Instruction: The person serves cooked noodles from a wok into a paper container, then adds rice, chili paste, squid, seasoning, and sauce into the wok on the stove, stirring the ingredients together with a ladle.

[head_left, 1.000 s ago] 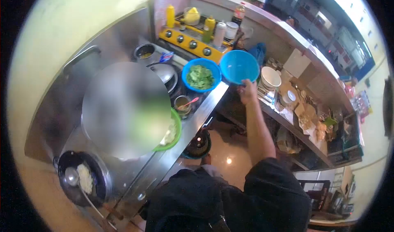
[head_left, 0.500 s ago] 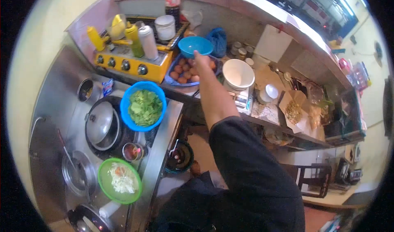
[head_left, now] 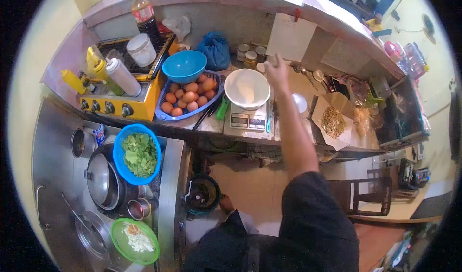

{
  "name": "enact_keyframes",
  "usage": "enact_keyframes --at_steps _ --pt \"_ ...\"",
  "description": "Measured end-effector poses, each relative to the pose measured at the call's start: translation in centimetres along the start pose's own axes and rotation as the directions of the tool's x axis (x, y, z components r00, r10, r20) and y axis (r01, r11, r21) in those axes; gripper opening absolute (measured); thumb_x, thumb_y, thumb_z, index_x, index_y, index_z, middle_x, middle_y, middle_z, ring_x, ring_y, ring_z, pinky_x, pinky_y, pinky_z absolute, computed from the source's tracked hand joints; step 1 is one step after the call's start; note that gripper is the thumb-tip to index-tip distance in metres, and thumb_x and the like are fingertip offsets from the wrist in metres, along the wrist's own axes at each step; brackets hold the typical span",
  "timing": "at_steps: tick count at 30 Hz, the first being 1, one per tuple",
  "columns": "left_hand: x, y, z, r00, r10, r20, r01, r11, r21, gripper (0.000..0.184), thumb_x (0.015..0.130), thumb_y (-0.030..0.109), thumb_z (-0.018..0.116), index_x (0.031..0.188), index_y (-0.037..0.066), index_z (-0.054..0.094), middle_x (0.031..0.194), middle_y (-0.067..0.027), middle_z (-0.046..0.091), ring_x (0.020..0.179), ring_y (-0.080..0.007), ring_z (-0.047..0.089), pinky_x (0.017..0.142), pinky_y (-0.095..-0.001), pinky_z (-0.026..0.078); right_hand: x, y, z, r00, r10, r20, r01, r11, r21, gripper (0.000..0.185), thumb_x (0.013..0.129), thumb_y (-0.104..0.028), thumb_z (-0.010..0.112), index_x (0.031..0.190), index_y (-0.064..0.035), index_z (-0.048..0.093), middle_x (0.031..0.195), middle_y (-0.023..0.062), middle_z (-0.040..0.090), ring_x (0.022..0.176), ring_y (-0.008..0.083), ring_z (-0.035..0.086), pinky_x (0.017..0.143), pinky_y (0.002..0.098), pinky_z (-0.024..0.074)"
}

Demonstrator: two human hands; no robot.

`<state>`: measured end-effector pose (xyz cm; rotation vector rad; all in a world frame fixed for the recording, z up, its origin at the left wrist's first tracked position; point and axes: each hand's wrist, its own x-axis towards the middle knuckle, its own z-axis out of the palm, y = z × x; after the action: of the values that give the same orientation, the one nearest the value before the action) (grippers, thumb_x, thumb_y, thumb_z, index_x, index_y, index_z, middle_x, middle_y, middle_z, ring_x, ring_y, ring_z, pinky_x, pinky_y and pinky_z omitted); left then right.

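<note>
White and wide, the bowl [head_left: 240, 85] stands on the kitchen scale [head_left: 248, 122] at the middle of the surface [head_left: 216, 124], just left of my right hand [head_left: 277, 73]. That hand hangs in the air with its fingers loosely spread, and I see nothing in its grasp. My left hand is out of view, so I cannot tell what it does.

Beyond the bowl, small jars [head_left: 250, 60] line the far wall; to the right, a white tub [head_left: 300, 103] stands partly behind my forearm. Because my arm reaches so close past the bowl's rim, a careless swing of the elbow or wrist could, I judge, knock it off the scale, or push the tub over.

To the left, the blue bowl [head_left: 185, 66] sits over the far side of the egg basket [head_left: 179, 117]; I cannot tell whether the basket's rim or the eggs [head_left: 190, 97] carry it. Should its weight lie on the shells, a bump might crack one, or the bowl might slip down among them.
</note>
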<state>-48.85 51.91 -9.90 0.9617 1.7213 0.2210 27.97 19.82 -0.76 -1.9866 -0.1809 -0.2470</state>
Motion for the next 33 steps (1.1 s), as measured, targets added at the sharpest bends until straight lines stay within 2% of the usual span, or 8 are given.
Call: enact_keyframes --at_steps 8,20,23,24,25,27,28,33 --pt "-0.8 1.7 2.0 1.000 0.003 -0.004 -0.003 1.000 0.006 0.027 0.089 0.026 0.054 0.106 0.005 0.055 0.089 -0.0097 0.058 0.081 -0.0179 0.055 0.066 -0.0344 0.045 10.2 -3.3 -4.0 0.984 0.052 0.170 0.080 0.723 -0.686 0.081 0.084 -0.023 0.060 0.148 -0.0206 0.010 0.121 0.0241 0.054 0.110 0.0392 0.054 0.097 0.0449 0.0409" --pt "-1.6 1.5 1.1 1.000 0.005 -0.025 -0.006 0.999 -0.032 0.027 0.090 0.030 0.054 0.102 0.006 0.057 0.085 -0.0085 0.058 0.076 -0.0177 0.056 0.061 -0.0333 0.045 5.1 -4.0 -9.0 0.997 0.072 -0.034 -0.079 0.908 -0.412 0.083 0.081 -0.025 0.064 0.146 -0.0079 0.014 0.105 0.0227 0.063 0.085 0.0308 0.064 0.075 0.0393 0.0496" --pt "-1.8 0.3 -1.5 0.999 0.011 -0.043 -0.014 0.997 -0.079 0.028 0.090 0.031 0.054 0.101 0.006 0.058 0.084 -0.0082 0.059 0.075 -0.0177 0.056 0.060 -0.0331 0.045 -5.1 -1.8 -8.3 0.977 -0.203 0.064 0.211 0.961 -0.178 0.061 0.082 -0.017 0.063 0.138 -0.0076 0.039 0.072 0.0107 0.062 0.060 0.0170 0.057 0.054 0.0305 0.0463" --pt "-1.9 -0.3 -2.8 0.998 0.018 -0.056 -0.024 0.995 -0.101 0.028 0.090 0.032 0.054 0.100 0.006 0.058 0.084 -0.0081 0.059 0.075 -0.0177 0.056 0.060 -0.0330 0.045 -10.9 -4.3 -8.7 0.949 0.052 0.310 -0.007 0.990 -0.141 0.055 0.083 -0.022 0.065 0.132 -0.0056 0.047 0.077 0.0088 0.063 0.064 0.0161 0.058 0.056 0.0300 0.0476" --pt "-2.2 -1.3 -4.9 0.997 0.023 -0.074 -0.033 0.991 -0.132 0.028 0.090 0.032 0.054 0.100 0.006 0.058 0.084 -0.0080 0.059 0.074 -0.0177 0.056 0.060 -0.0329 0.045 -15.8 -3.3 -7.4 0.884 -0.065 0.463 0.150 0.977 -0.149 0.052 0.083 -0.030 0.066 0.128 -0.0059 0.052 0.086 0.0095 0.064 0.071 0.0162 0.059 0.060 0.0309 0.0495" --pt "-3.1 -5.0 -10.7 0.990 0.035 -0.134 -0.064 0.974 -0.218 0.028 0.090 0.033 0.054 0.099 0.006 0.058 0.083 -0.0079 0.059 0.074 -0.0176 0.056 0.059 -0.0327 0.045 -27.2 -5.4 -6.6 0.453 0.195 0.870 -0.428 0.903 0.021 0.051 0.086 -0.040 0.064 0.125 -0.0083 0.056 0.105 0.0101 0.066 0.086 0.0160 0.060 0.070 0.0323 0.0509" --pt "-4.4 -8.0 -14.4 0.984 0.033 -0.175 -0.080 0.959 -0.270 0.028 0.090 0.033 0.054 0.099 0.006 0.058 0.083 -0.0078 0.059 0.073 -0.0176 0.056 0.059 -0.0326 0.045 -32.4 -7.8 -5.4 0.300 0.246 0.921 -0.451 0.888 -0.091 0.051 0.086 -0.038 0.063 0.127 -0.0080 0.054 0.113 0.0103 0.063 0.090 0.0137 0.060 0.071 0.0307 0.0510" --pt "-10.6 -25.2 -29.5 0.947 0.004 -0.322 -0.202 0.785 -0.586 0.030 0.091 0.035 0.054 0.097 0.007 0.059 0.081 -0.0073 0.059 0.071 -0.0176 0.056 0.057 -0.0322 0.045 -53.0 -16.0 2.4 -0.272 -0.144 0.952 -0.155 0.982 0.104 0.051 0.087 -0.035 0.062 0.128 -0.0068 0.052 0.126 0.0125 0.056 0.103 0.0182 0.057 0.088 0.0317 0.0468"
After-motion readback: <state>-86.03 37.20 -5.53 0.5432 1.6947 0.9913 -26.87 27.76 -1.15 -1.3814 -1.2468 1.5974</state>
